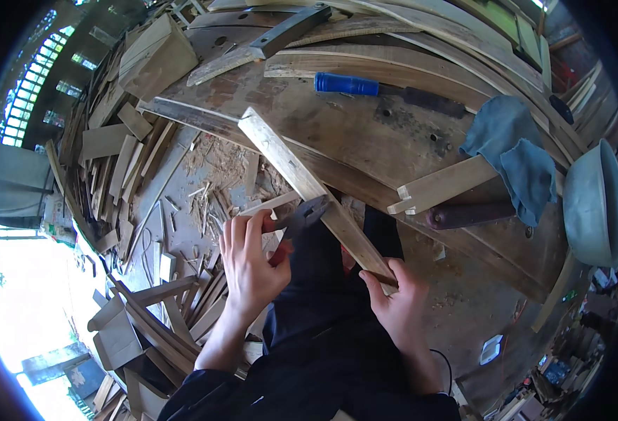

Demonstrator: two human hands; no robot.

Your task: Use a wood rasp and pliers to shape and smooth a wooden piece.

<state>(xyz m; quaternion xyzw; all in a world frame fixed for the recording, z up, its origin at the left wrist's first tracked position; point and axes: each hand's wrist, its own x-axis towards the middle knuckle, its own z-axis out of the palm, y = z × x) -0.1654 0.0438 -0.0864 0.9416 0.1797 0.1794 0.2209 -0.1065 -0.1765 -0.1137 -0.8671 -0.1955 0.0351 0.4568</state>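
Note:
A pair of pliers (300,219) with a dark head is in my left hand (251,256), whose fingers are closed round the handles; a bit of red shows there. The jaws meet the side of a narrow wooden strip (288,165) near its middle; whether they grip something on it, I cannot tell. My right hand (400,298) is closed on the near end of this strip, thumb on top. The strip slants up and left from that hand, its far end over the edge of the workbench (365,137).
On the bench lie a blue cylinder (346,84), a blue-grey cloth (509,151), a wooden block (442,184) and a metal-and-wood tool (288,35). A grey basin (593,203) stands at the right. Wood offcuts (116,165) pile up at left, with shavings (207,168) on the floor.

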